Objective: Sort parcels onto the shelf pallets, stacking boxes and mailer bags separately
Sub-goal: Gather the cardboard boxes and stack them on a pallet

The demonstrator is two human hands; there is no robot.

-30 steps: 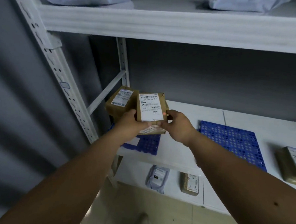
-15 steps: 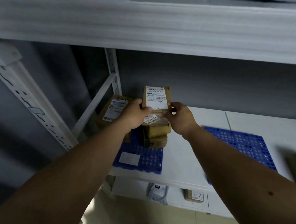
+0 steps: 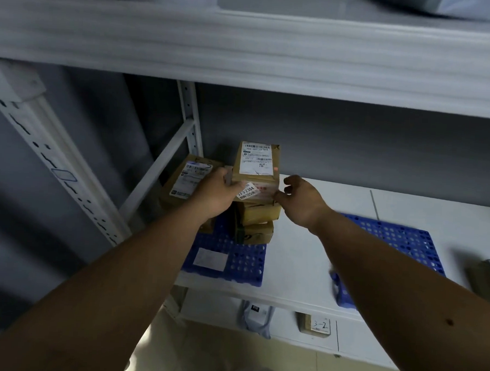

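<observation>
A brown cardboard box (image 3: 256, 164) with a white label lies on top of a stack of boxes (image 3: 257, 223) on the left blue pallet (image 3: 242, 261). My left hand (image 3: 216, 191) grips the top box's left front corner. My right hand (image 3: 301, 201) is at its right front corner, fingers loosely curled, thumb near the box edge. A second, larger labelled box (image 3: 187, 179) leans behind my left hand, beside the stack.
Another blue pallet (image 3: 400, 241) lies to the right on the same white shelf (image 3: 299, 262). A box (image 3: 489, 276) sits at the far right edge. On the shelf below lie a grey mailer bag (image 3: 256, 318) and a small box (image 3: 316, 323). The upper shelf (image 3: 245, 49) overhangs close above.
The box has gone from held up in both hands to lying on the stack. My right hand has loosened and drawn slightly away from its corner.
</observation>
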